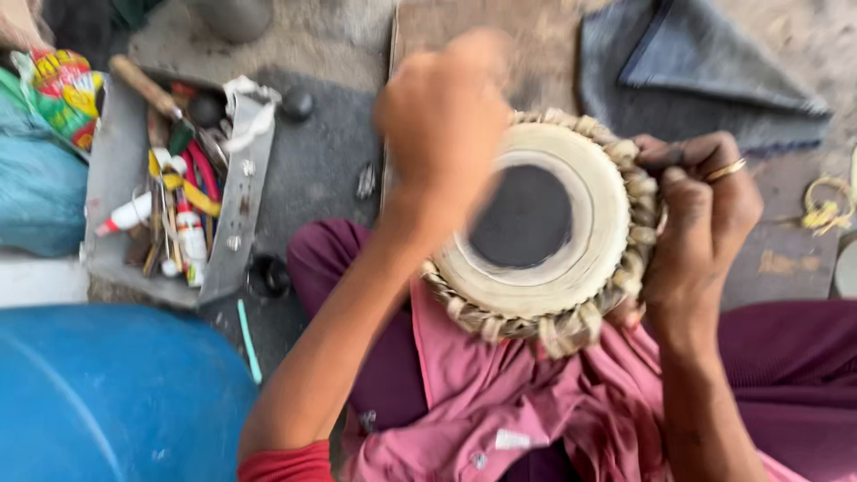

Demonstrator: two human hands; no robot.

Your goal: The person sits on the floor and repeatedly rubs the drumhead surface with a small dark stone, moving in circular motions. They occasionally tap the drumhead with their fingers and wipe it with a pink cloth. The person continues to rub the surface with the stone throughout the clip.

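Drum: one small hand drum [544,234], a pale skin head with a black centre spot and a braided hide rim, resting on my lap over a pink cloth [500,393], tilted so that the head faces up toward me.
Left hand: my left hand [444,120] is raised over the drum's upper left rim, curled into a fist and blurred by motion; I cannot tell whether it grips anything.
Right hand: my right hand [701,210] is clamped on the drum's right rim, fingers wrapped over the braid; one gold ring [725,170] shows on a finger.
Hands together: apart, one on each side of the drum head.
Doing it well: in my judgement the right hand should keep the shell pinned firmly against my lap, so that whatever the left does lands squarely on the rim and not on the skin; short, even motions look safer than long ones.
Tool tray: one grey metal tray [116,161] lies on the ground to my left, well apart from the drum, crowded with tools.
Counted in the tray: one wooden handle [143,85]; two small white bottles with red tips [189,234]; the rest too tangled to count.
Other items: one blue barrel [107,393] at lower left; one grey cloth [705,67] beyond the drum; one loop of pale cord [826,205] at far right.
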